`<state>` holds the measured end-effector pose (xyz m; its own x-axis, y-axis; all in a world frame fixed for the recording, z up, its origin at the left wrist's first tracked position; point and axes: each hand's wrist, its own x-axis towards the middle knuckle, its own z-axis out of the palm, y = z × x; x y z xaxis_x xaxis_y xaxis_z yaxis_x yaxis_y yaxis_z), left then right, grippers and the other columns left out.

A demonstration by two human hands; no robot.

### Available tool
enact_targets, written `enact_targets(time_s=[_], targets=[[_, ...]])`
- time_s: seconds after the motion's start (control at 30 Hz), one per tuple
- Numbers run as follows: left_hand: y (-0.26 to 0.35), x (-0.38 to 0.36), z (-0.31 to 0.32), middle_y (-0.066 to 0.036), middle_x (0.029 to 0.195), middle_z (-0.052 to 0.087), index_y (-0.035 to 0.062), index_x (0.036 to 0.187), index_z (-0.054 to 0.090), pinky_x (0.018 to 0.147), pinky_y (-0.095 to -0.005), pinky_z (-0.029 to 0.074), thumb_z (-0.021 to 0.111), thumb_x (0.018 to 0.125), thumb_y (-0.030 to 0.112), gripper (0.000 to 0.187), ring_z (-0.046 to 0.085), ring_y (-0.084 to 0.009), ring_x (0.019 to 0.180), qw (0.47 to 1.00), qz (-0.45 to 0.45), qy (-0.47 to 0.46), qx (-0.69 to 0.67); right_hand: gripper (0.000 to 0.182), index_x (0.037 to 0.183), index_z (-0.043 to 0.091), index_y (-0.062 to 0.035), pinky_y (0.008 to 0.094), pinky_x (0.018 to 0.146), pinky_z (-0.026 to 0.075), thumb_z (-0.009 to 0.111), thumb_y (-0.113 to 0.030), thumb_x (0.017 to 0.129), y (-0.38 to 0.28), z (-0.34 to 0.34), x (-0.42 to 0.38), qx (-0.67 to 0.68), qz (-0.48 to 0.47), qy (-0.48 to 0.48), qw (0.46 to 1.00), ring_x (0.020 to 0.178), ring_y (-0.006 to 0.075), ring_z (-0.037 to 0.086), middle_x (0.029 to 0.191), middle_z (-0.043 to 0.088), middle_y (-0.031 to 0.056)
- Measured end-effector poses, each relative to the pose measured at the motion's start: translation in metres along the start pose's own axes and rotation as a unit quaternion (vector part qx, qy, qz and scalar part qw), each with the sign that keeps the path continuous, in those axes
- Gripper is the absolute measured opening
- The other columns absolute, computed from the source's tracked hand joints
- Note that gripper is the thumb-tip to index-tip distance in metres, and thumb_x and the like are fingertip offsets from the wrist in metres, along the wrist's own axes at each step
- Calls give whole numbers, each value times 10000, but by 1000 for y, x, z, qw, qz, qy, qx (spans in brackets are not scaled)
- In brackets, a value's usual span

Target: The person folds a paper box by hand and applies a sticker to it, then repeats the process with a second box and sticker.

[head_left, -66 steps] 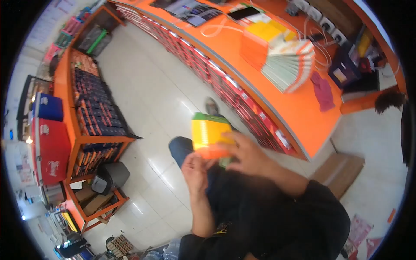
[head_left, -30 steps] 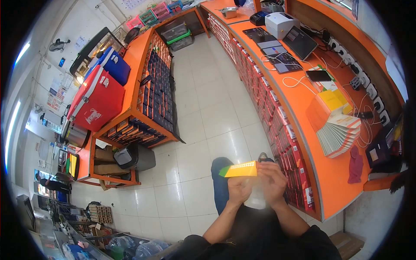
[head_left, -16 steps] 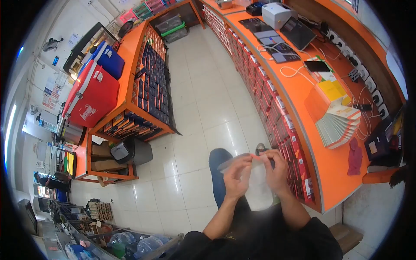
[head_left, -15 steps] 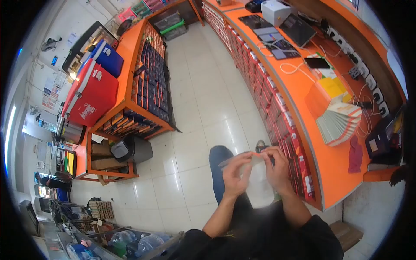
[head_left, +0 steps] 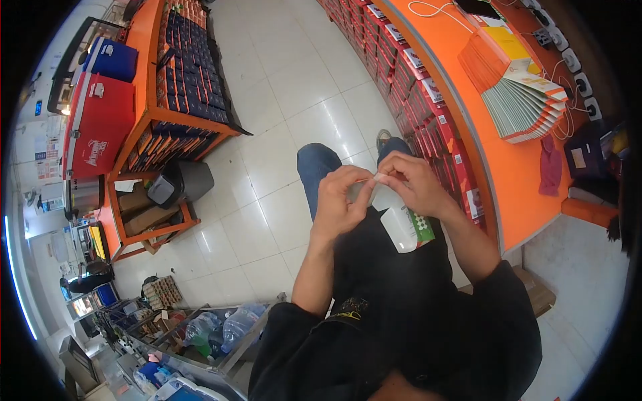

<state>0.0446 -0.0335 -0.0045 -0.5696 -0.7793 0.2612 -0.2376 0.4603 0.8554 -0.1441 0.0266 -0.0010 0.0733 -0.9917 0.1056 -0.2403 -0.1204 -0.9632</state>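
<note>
A white card piece with a green printed end hangs below my fingers over my lap, its lower edge curved. My left hand pinches its upper part between thumb and fingertips. On the other side, my right hand is closed on the same upper part, fingertips almost touching those of the left. The exact fold between the fingertips is hidden. My knees show beyond the hands.
To the right, an orange counter bears a fanned stack of folded cards, a pink cloth and cables. Red boxes fill the shelf beneath. At left stand a red cooler, dark boxes and a grey bin.
The view has tipped downward, showing more of my lap. Both hands remain pinched on the card, which has turned so that its green printed end shows.
</note>
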Motion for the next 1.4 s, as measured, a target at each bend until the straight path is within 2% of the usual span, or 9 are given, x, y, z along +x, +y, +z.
enact_targets(time_s=[0.23, 0.33, 0.4, 0.67, 0.93, 1.03, 1.3, 1.37, 1.4], targets=[[6, -1, -5, -77, 764, 672, -7, 883, 695, 583, -283, 460, 678, 858, 41, 57, 607, -138, 654, 987, -144, -57, -51, 141, 916, 633, 26, 299, 806, 483, 655, -114, 916, 23, -8, 8, -6, -58, -53, 997, 917, 172, 604, 966, 624, 101], [4, -1, 0, -92, 756, 671, -1, 903, 694, 578, -285, 461, 690, 846, 39, 69, 615, -157, 641, 992, -116, -38, -32, 134, 922, 661, 10, 288, 839, 442, 658, -125, 919, 32, -6, 7, 70, -15, -77, 994, 949, 146, 577, 1008, 614, 73], [1, 0, -1, -106, 763, 673, -1, 910, 690, 580, -287, 464, 697, 840, 39, 81, 620, -168, 640, 996, -85, -40, -9, 130, 934, 678, 14, 279, 838, 439, 652, -114, 923, 35, -3, 5, 179, 89, -81, 976, 938, 132, 564, 1042, 601, 50], [-2, 4, -3, -124, 743, 680, 7, 913, 681, 582, -290, 484, 737, 797, 43, 134, 665, -220, 666, 997, -55, -46, 20, 172, 930, 680, 43, 247, 761, 461, 665, -128, 926, 46, 3, 5, 241, 149, -56, 957, 865, 96, 564, 1096, 589, 48], [-6, 4, 16, -64, 735, 694, 70, 829, 670, 965, -468, 451, 792, 703, 109, 180, 690, -234, 704, 994, -8, 34, 100, 221, 958, 668, 81, 258, 749, 510, 665, -139, 934, 42, -3, 8, 260, 192, -49, 945, 879, 111, 607, 1121, 597, 54], [-4, 2, 20, -53, 722, 684, 75, 818, 664, 951, -454, 459, 793, 698, 100, 178, 680, -221, 696, 991, -5, 43, 127, 246, 981, 667, 95, 263, 746, 528, 665, -148, 938, 42, -4, 8, 293, 212, -44, 931, 879, 117, 624, 1155, 598, 68], [-7, 3, 19, -58, 745, 660, 74, 853, 668, 890, -446, 468, 792, 691, 77, 205, 651, -237, 729, 988, 22, 41, 148, 222, 1028, 662, 43, 246, 713, 523, 664, -162, 944, 45, -5, 8, 413, 292, -62, 861, 823, 103, 628, 883, 655, 22], [-4, 6, 17, -75, 785, 660, 67, 879, 667, 865, -434, 472, 788, 692, 65, 222, 643, -251, 766, 986, 32, 48, 160, 198, 997, 654, 23, 237, 683, 505, 663, -169, 947, 59, 3, 6, 368, 231, -3, 900, 775, 90, 611, 862, 651, 16], [7, 14, 14, -83, 812, 657, 60, 883, 658, 883, -444, 460, 782, 702, 64, 219, 632, -272, 807, 968, 64, 136, 201, 180, 965, 647, 3, 228, 653, 488, 662, -176, 950, 56, 4, 10, 319, 167, 57, 931, 726, 78, 594, 840, 647, 10]])
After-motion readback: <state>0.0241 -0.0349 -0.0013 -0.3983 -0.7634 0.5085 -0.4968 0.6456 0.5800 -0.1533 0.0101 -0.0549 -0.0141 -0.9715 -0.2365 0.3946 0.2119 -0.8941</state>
